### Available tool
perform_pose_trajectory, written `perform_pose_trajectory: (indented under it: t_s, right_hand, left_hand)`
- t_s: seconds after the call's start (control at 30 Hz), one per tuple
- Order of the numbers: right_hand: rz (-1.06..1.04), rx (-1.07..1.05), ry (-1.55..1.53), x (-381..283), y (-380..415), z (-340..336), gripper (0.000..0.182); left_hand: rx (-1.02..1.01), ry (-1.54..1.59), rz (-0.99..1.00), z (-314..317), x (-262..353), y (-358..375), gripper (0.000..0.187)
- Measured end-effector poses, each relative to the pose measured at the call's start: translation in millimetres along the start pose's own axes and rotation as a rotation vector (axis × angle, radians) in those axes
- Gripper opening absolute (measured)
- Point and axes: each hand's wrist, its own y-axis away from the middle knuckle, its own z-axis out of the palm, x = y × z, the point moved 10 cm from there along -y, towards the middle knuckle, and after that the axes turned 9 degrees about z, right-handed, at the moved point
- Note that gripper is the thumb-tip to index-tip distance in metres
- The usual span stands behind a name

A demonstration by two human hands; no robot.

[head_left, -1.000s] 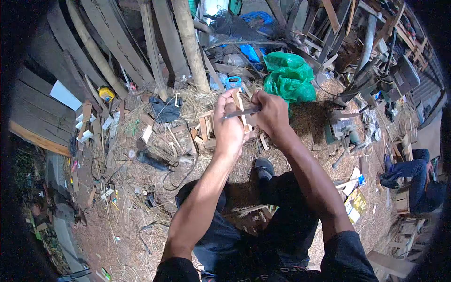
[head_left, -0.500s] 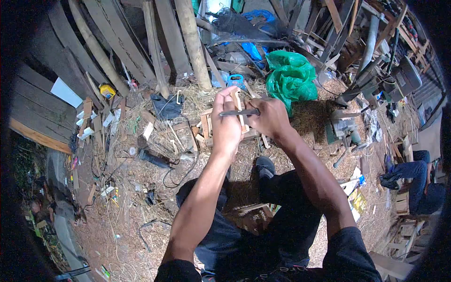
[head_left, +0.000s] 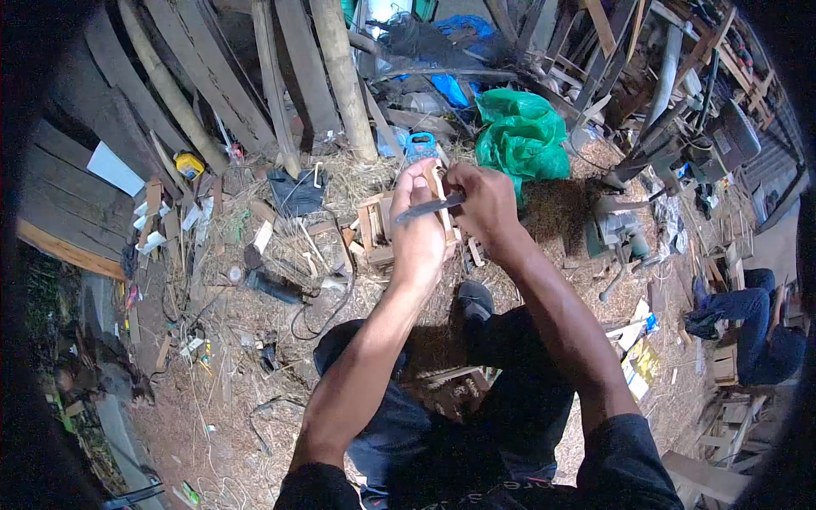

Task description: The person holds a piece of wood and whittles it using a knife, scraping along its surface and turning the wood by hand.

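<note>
My left hand (head_left: 420, 228) is closed around a narrow, pale piece of wood (head_left: 443, 202) with a shaped upper end, standing lengthwise along the palm. In my right hand (head_left: 486, 204) is a knife (head_left: 422, 209) with a dark, flat blade. Its handle is hidden in the fist. The blade crosses the wood and reaches out over my left palm, its tip slanting down to the left. Both hands are close together in front of me, above the littered ground.
Small wood offcuts (head_left: 374, 223) lie beneath my hands. Beyond them is a green plastic bag (head_left: 525, 140). A dark power tool (head_left: 274, 287) with a cord rests at left, a machine (head_left: 619, 228) stands at right. Boards (head_left: 212, 76) lean behind. Another person's leg (head_left: 738, 313) shows far right.
The knife has tilted from nearly level to slanting, its handle end raised and its tip lower. My right hand has shifted slightly up and left. My left hand keeps its hold on the wood.
</note>
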Motion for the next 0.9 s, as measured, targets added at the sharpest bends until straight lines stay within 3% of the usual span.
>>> perform_pose_trajectory:
  t_s: [0.03, 0.13, 0.47, 0.57, 0.7, 0.9]
  right_hand:
    - [0.088, -0.078, -0.022, 14, -4, 6, 0.025]
    - [0.044, -0.065, -0.005, 15, -4, 4, 0.027]
    - [0.082, -0.05, 0.053, 30, -7, 17, 0.02]
    - [0.232, -0.038, 0.185, 50, -12, 20, 0.016]
    - [0.095, 0.035, 0.096, 41, -9, 5, 0.012]
    - [-0.068, -0.171, -0.148, -1, 2, 6, 0.019]
  left_hand:
    - [-0.016, 0.073, -0.018, 2, 0, 3, 0.029]
    - [0.0, 0.144, -0.017, 3, -2, 2, 0.028]
    - [0.011, 0.119, -0.088, 0, -4, 5, 0.03]
    - [-0.005, 0.109, -0.103, -2, -2, 7, 0.028]
    - [-0.025, 0.083, -0.111, 0, -1, 8, 0.03]
    - [-0.074, 0.08, 0.012, -7, 9, -9, 0.035]
